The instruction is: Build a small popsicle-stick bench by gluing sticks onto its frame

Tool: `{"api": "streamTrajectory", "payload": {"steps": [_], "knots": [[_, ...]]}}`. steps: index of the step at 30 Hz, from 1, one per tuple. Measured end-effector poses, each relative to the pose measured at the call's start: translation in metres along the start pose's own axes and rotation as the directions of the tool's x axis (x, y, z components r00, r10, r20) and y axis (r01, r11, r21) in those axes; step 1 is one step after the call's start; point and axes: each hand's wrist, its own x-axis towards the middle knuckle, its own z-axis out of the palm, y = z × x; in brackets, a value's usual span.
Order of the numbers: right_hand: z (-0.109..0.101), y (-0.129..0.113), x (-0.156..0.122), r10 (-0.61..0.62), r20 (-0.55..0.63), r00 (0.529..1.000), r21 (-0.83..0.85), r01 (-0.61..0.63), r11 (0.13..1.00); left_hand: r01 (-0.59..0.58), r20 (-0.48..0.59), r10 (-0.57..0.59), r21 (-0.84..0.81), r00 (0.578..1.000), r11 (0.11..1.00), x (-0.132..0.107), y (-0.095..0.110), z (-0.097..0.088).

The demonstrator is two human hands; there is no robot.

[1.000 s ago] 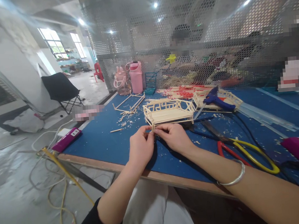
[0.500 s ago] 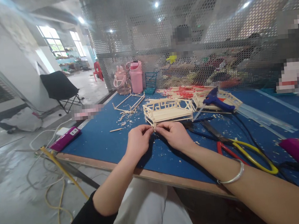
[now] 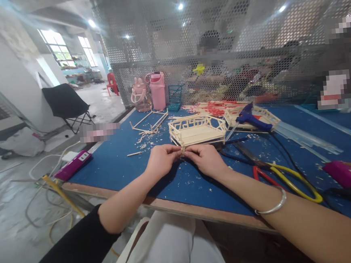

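Observation:
A small model built of pale wooden sticks (image 3: pixel 198 134), with a slatted floor and railed sides, stands on the blue tabletop. At its near left corner, my left hand (image 3: pixel 162 161) pinches with thumb and fingertips by the corner post. From the other side my right hand (image 3: pixel 206 160) pinches the same spot, its fingertips almost meeting the left ones. Both hands are closed on the model's corner; the fingers hide whether a separate small stick is between them. Just right of the model, a blue glue gun (image 3: pixel 252 118) rests against a second stick model (image 3: pixel 268 120).
A tool with red and yellow handles (image 3: pixel 274 166) lies right of my hands. Clear glue sticks (image 3: pixel 309 137) lie farther right. A loose stick frame (image 3: pixel 160 121), wood scraps and a pink bottle (image 3: pixel 158 90) are at the back left. Purple power strips (image 3: pixel 73 166) flank the table.
My view has shifted slightly, and my left elbow has swung outward to the left. Both hands keep their pinch at the model's corner.

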Motion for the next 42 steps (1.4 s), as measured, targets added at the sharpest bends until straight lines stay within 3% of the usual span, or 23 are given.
{"api": "streamTrajectory", "payload": {"steps": [4, 12, 16, 19, 21, 24, 27, 30, 32, 36, 39, 42], "knots": [[-0.001, 0.000, 0.002, -0.020, 0.018, 1.000, -0.108, 0.021, 0.994, 0.068, 0.078, -0.068, -0.004, 0.995, 0.998, 0.010, -0.003, 0.000], [-0.011, -0.003, 0.007, 0.027, 0.076, 0.997, -0.439, 0.010, 0.898, -0.013, 0.228, -0.009, 0.093, 0.974, 0.996, 0.027, -0.002, 0.000], [-0.019, 0.000, 0.012, 0.031, 0.080, 0.996, -0.479, 0.011, 0.878, -0.052, 0.321, 0.029, 0.065, 0.947, 0.996, 0.037, 0.002, 0.002], [-0.028, -0.003, 0.016, -0.023, 0.093, 0.995, -0.507, 0.067, 0.859, -0.062, 0.434, 0.020, 0.082, 0.901, 0.995, 0.051, 0.006, -0.008], [-0.037, -0.007, 0.018, 0.005, 0.087, 0.996, -0.556, 0.045, 0.830, -0.077, 0.534, 0.004, 0.115, 0.846, 0.990, 0.064, 0.007, -0.019], [-0.051, -0.011, 0.021, -0.015, 0.059, 0.998, -0.674, 0.051, 0.737, -0.088, 0.628, -0.015, 0.132, 0.778, 0.987, 0.081, 0.004, -0.034], [-0.055, -0.006, 0.026, -0.076, 0.142, 0.987, -0.817, 0.160, 0.554, -0.065, 0.587, -0.013, 0.112, 0.809, 0.992, 0.088, -0.002, -0.039], [-0.049, 0.007, 0.036, -0.005, 0.232, 0.973, -0.867, 0.209, 0.451, -0.068, 0.505, 0.021, 0.074, 0.863, 0.995, 0.084, -0.008, -0.038], [-0.043, 0.015, 0.044, -0.022, 0.245, 0.969, -0.859, 0.227, 0.458, -0.095, 0.507, 0.050, 0.063, 0.861, 0.993, 0.077, -0.009, -0.037], [-0.035, 0.027, 0.067, -0.233, 0.184, 0.955, -0.790, 0.284, 0.543, -0.197, 0.546, 0.127, 0.071, 0.828, 0.978, 0.068, -0.006, -0.037], [-0.029, 0.038, 0.083, -0.347, 0.142, 0.927, -0.721, 0.337, 0.605, -0.237, 0.486, 0.159, 0.102, 0.860, 0.966, 0.067, -0.005, -0.038], [-0.021, 0.048, 0.093, -0.344, 0.213, 0.914, -0.652, 0.396, 0.647, -0.179, 0.424, 0.113, 0.118, 0.898, 0.977, 0.069, -0.008, -0.037]]}}
